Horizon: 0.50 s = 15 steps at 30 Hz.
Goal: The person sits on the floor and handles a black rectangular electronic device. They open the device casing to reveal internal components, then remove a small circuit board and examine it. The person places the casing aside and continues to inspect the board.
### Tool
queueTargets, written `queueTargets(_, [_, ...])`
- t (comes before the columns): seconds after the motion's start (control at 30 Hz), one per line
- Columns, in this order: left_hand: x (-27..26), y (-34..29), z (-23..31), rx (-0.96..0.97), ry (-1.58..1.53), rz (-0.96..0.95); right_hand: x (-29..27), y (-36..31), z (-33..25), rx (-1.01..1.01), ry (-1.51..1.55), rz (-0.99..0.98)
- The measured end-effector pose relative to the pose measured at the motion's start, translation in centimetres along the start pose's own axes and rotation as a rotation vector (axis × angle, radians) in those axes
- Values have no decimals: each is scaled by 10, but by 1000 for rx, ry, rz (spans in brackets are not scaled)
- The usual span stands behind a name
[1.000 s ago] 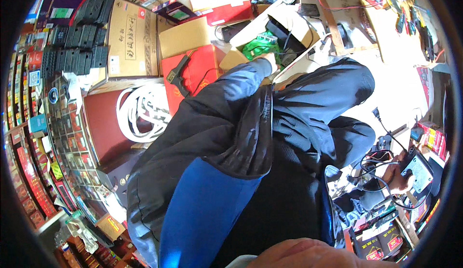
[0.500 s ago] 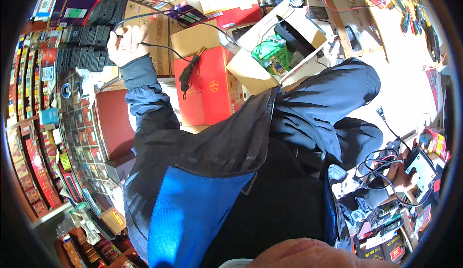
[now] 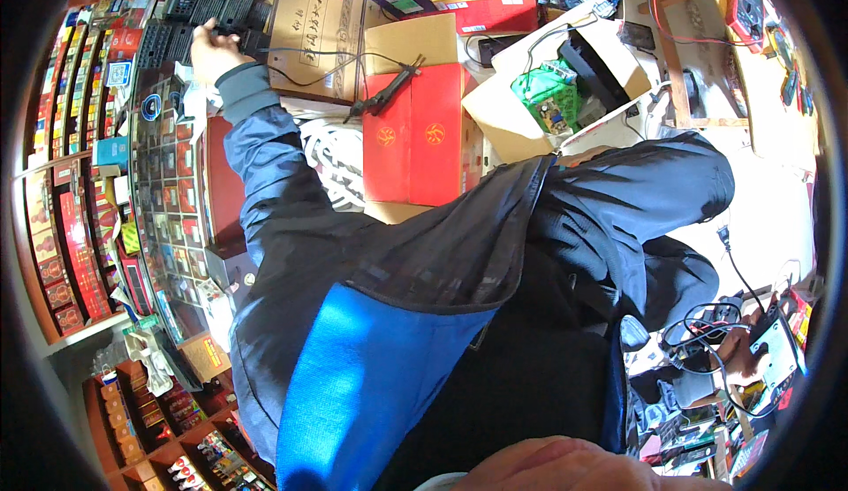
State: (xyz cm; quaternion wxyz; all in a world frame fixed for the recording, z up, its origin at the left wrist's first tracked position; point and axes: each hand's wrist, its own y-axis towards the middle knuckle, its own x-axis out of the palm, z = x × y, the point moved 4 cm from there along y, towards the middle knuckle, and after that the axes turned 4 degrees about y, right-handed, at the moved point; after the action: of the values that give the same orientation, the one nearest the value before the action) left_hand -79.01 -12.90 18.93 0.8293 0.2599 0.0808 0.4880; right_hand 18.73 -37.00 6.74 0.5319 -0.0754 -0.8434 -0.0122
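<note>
Cord (image 3: 386, 95), black and partly bundled, lies on a red box (image 3: 411, 160) ahead of a seated person in dark clothes, its thin loose strands trailing left across a brown carton (image 3: 316, 14). At the upper left, the person's left hand (image 3: 216, 56) reaches out with fingers bent, right beside a group of black ribbed devices (image 3: 212, 10); whether it grips a strand or a device cannot be told. Far apart from it, at the lower right, the right hand (image 3: 742, 363) is closed around the edge of a flat, pale grey device (image 3: 779, 356), with black cables (image 3: 698, 330) looping just beside it. White coiled tubing (image 3: 331, 160) sits left of the red box. To its right, an open cardboard box (image 3: 503, 124) holds green circuit boards (image 3: 548, 94) and a long black part (image 3: 596, 71).
</note>
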Motion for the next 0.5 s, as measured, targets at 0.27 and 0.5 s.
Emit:
queueTargets(0.27, [1, -104, -177, 173, 1388, -841, -20, -4, -14, 157, -42, 136])
queueTargets(0.5, [-27, -256, -240, -216, 1661, -1781, -34, -11, -31, 241, -42, 206])
